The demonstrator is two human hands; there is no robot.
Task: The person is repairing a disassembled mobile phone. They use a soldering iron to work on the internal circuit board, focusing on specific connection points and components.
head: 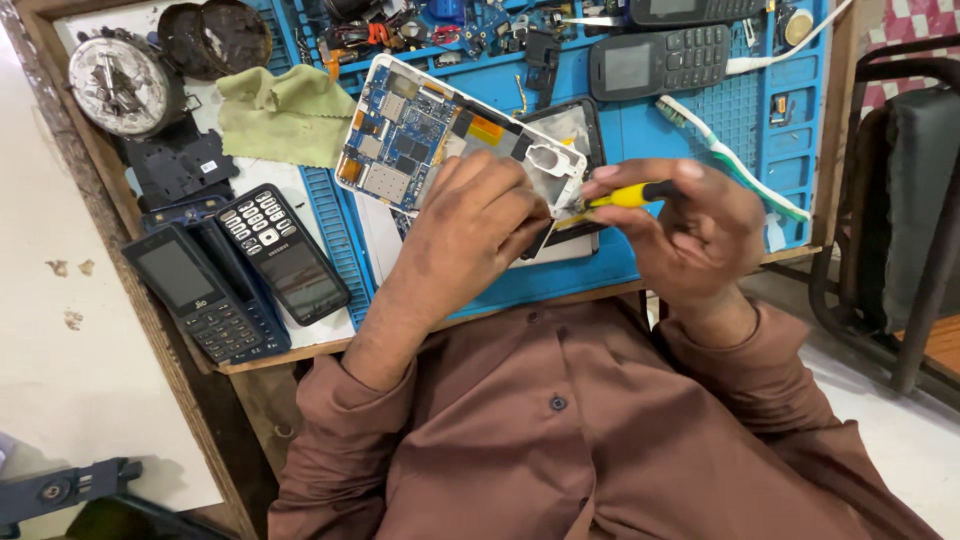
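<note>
An opened phone (430, 135) with a white frame and a bare blue circuit board lies tilted on a blue work mat (660, 130). My left hand (465, 235) grips its lower right end and holds it steady. My right hand (690, 225) holds a yellow-handled screwdriver (625, 195), its tip pointing left at the phone's lower corner beside my left fingers. A dark phone panel (580, 125) lies under the opened phone.
Two black keypad phones (240, 270) lie at the table's left front edge. A green cloth (285, 115), a round metal tin (120, 85), a toothbrush (735, 160), other keypad phones (660, 60) and small parts crowd the back. A dark chair (900, 200) stands at the right.
</note>
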